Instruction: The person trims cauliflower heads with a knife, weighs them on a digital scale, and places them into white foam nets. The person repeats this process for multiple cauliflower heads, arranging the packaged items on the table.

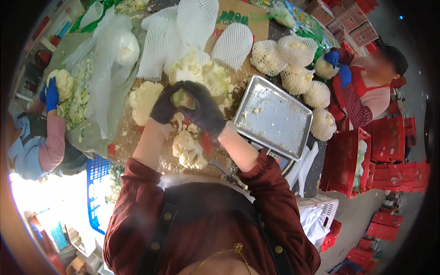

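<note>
My left hand (163, 105) and my right hand (203, 108), both in dark gloves, close around a small cauliflower piece (183, 99) with a pale stem side showing. Just beyond them lie cauliflower heads, one cut open (185, 70) and one with pale green parts (216, 78). A broad cauliflower piece (143, 101) rests left of my left hand. Nearer my body is a loose cauliflower floret cluster (188, 149). White foam net sleeves (196, 24) lie at the far side. A metal tray (275, 117) sits right of my right hand.
Net-wrapped cauliflowers (295, 80) line the tray's far right side. A co-worker in blue gloves (344, 74) holds one at the right; another's blue glove (52, 95) touches a cauliflower at the left. Clear plastic film (106, 79) lies left. Red crates (343, 158) stand right, a blue basket (92, 192) lower left.
</note>
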Demonstrator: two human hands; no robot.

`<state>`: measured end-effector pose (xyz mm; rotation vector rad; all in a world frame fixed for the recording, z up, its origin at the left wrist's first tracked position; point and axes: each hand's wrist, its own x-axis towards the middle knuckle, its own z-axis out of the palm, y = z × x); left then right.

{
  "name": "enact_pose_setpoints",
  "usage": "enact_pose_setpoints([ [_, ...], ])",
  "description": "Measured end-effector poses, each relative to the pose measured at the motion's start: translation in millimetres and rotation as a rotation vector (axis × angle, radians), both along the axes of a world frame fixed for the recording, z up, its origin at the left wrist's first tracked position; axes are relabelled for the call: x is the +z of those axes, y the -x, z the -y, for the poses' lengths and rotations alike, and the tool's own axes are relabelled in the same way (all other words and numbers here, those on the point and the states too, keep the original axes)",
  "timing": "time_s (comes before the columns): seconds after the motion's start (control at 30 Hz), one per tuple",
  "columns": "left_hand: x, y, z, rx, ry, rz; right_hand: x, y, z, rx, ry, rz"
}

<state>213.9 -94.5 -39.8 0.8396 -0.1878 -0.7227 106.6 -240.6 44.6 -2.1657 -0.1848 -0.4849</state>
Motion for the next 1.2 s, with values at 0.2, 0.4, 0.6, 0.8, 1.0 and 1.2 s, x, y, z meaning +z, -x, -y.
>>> enact_pose_setpoints([
  [0.2,-25.9,60.2,-93.3,-0.103,0.568,-0.243,-2.7,75.1,0.1,-0.104,-0.132,-0.054],
  [0.4,-19.7,139.3,-190.5,0.107,0.266,-0.269,-91.7,103.6,-22.9,0.035,0.166,-0.924],
  [0.6,-19.0,204.9,-217.1,0.256,-0.060,-0.275,-115.3,102.5,-33.7,-0.062,0.047,-0.879],
  [0.8,-7.8,215.6,-200.6,0.399,-0.646,-0.215,-112.3,114.4,-57.0,-0.104,-0.234,-0.913],
  [1.0,-9.6,233.2,-168.9,0.387,-0.633,-0.099,-102.9,127.6,-91.9,0.057,-0.964,-0.933],
  [1.2,19.0,233.9,-145.5,0.382,-0.642,0.119,-53.1,142.3,-91.5,-0.017,-0.783,-0.725],
])
